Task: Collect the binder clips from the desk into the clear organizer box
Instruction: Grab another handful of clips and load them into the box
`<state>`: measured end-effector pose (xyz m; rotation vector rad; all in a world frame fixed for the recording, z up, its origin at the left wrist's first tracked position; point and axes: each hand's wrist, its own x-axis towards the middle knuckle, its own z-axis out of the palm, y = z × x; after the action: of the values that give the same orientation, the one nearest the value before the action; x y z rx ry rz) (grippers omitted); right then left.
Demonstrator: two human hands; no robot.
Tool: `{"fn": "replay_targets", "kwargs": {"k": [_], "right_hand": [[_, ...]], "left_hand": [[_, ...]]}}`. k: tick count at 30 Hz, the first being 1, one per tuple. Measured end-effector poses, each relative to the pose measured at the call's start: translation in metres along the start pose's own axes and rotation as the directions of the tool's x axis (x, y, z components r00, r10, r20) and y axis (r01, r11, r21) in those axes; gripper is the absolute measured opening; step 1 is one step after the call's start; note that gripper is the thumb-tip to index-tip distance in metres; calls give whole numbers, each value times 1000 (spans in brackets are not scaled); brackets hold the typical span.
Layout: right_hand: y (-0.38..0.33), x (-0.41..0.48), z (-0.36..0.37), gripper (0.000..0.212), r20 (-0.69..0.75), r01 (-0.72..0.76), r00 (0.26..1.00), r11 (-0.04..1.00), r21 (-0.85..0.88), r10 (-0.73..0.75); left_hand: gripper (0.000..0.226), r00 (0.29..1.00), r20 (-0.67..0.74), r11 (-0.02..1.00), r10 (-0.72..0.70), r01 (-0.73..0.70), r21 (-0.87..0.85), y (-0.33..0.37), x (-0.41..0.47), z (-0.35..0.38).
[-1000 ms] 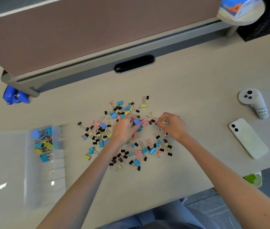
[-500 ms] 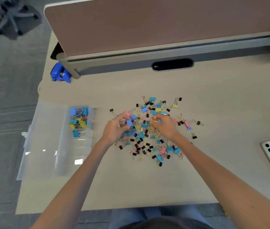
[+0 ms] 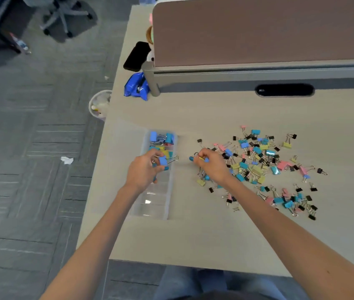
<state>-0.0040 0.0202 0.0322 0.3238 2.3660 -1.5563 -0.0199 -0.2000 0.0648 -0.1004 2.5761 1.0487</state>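
Clips (image 3: 258, 167) — left grip (image 3: 143, 172) pinching blue ones over box (image 3: 150, 210), right grip (image 3: 211, 167) clutching several mid-frame — loose handfuls may spill onto worktop (image 3: 193, 234).

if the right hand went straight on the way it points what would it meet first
Likely the right wall of the clear organizer box, since the right hand points left; depth is unclear.

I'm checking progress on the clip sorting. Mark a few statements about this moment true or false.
1. The left hand holds a blue binder clip above the clear organizer box. True.
2. The right hand lies flat and empty. False: it pinches small clips.
3. The stored clips sit in the box's far end. True.
4. The desk holds no loose clips. False: a pile lies right of the box.
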Motion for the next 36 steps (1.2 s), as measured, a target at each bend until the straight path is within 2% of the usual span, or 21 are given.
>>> {"fn": "replay_targets", "kwargs": {"k": [4,8,12,16,20,23,26,28,30,32,36], "right_hand": [[-18,9,29,22,-46,15,999,999,43,-13],[-30,15,49,18,-76,22,997,997,69,-16],[-37,19,62,8,-113,34,993,998,45,-28],[-42,24,73,22,-128,-15,992,999,50,21],[-46,26,81,24,-112,7,994,1000,23,-5],[-46,28,88,26,-37,28,999,998,-51,-29],[-45,30,95,23,2,55,998,983,-176,-56],[-46,30,98,22,27,90,996,961,-261,-86],[-49,30,98,22,48,121,993,933,-338,-111],[-52,30,97,25,59,162,987,876,-454,-152],[-52,27,96,27,27,193,976,813,-550,-214]], "left_hand": [[22,996,9,937,94,-92,338,-22,5,-23],[27,979,64,841,195,-201,503,-36,14,-27],[31,964,90,771,252,-256,584,-40,23,-22],[33,963,107,754,247,-260,603,-42,30,-18],[35,960,121,760,254,-275,589,-44,34,-17],[34,959,101,816,264,-278,507,-46,34,-23],[24,972,41,941,231,-234,244,-51,33,-28],[19,983,-23,983,183,-182,25,-56,34,-28],[13,991,-101,980,83,-99,-170,-58,36,-30],[15,990,-143,955,8,-50,-291,-57,38,-33],[23,994,-105,930,-26,-15,-367,-51,40,-43]]}}
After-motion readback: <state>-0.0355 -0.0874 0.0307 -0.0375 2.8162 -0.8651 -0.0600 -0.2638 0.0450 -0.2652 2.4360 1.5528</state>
